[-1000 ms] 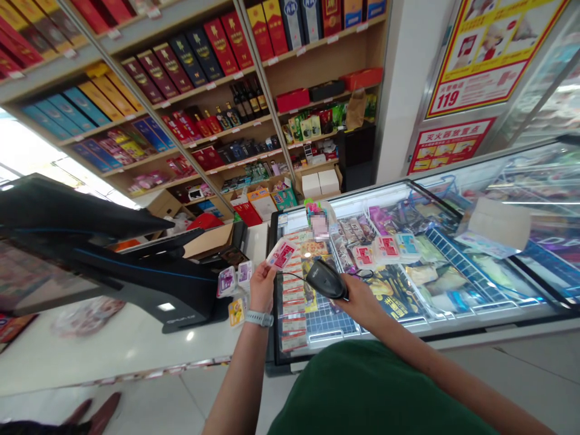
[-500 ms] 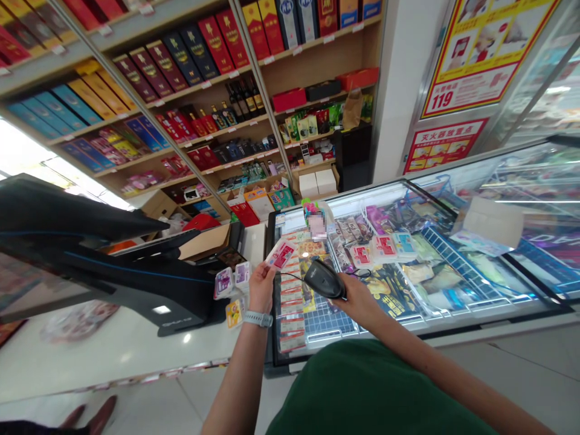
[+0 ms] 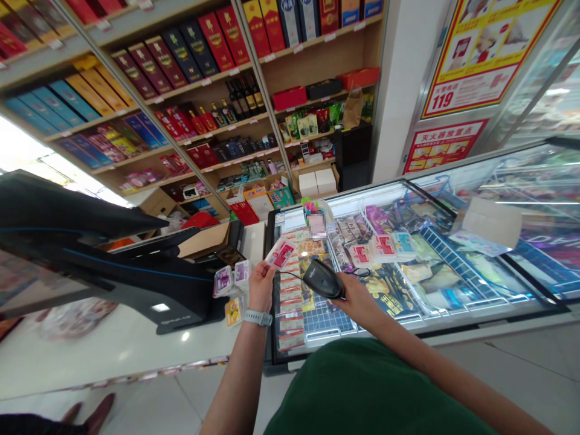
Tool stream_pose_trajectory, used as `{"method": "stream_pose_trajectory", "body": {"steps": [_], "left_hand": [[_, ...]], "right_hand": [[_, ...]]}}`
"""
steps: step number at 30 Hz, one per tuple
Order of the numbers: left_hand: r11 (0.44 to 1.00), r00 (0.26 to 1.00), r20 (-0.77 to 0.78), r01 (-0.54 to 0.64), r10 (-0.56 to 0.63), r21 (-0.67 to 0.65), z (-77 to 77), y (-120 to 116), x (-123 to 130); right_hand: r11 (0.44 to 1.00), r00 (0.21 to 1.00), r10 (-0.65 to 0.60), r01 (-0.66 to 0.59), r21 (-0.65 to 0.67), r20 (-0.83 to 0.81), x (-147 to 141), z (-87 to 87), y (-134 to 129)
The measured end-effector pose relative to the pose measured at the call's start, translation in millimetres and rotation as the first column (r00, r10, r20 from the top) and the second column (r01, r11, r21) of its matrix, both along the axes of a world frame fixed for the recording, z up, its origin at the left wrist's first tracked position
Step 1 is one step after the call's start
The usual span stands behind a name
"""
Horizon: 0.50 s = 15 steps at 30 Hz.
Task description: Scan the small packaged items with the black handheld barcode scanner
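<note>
Both our hands grip: our left hand (image 3: 261, 287) pinches a pink packet (image 3: 281, 254), our right hand (image 3: 356, 300) wraps a scanner (image 3: 322, 279); a slip could drop either into the freezer (image 3: 408, 326).

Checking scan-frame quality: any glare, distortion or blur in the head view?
Head view: strong wide-angle bending of the wooden shelves; glare streaks the freezer's glass lid; far-left window blown out; pixelated patch covers one item; packet in the left hand fairly sharp.

Head-worn, facing forward and downward
</note>
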<state>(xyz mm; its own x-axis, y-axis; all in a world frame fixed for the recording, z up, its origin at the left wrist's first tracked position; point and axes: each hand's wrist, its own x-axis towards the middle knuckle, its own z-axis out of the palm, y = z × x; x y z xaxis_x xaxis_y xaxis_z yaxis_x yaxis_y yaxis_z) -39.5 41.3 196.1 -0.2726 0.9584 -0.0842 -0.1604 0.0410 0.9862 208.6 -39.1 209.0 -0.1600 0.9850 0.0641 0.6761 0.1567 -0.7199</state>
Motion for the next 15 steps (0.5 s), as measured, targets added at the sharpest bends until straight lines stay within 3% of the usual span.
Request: {"method": "stream_pose_trajectory", "body": {"steps": [11, 15], "left_hand": [[0.999, 1.0, 0.019, 0.023, -0.022, -0.028, -8.3, 1.8, 4.9], [0.993, 0.993, 0.105, 0.059, -0.049, -0.099, -16.5, 3.8, 12.1]], "right_hand": [[0.999, 0.999, -0.007, 0.009, 0.047, -0.037, 2.1, -1.6, -0.5], [0.998, 0.998, -0.028, 0.03, 0.054, -0.05, 5.5, -3.8, -1.7]]}}
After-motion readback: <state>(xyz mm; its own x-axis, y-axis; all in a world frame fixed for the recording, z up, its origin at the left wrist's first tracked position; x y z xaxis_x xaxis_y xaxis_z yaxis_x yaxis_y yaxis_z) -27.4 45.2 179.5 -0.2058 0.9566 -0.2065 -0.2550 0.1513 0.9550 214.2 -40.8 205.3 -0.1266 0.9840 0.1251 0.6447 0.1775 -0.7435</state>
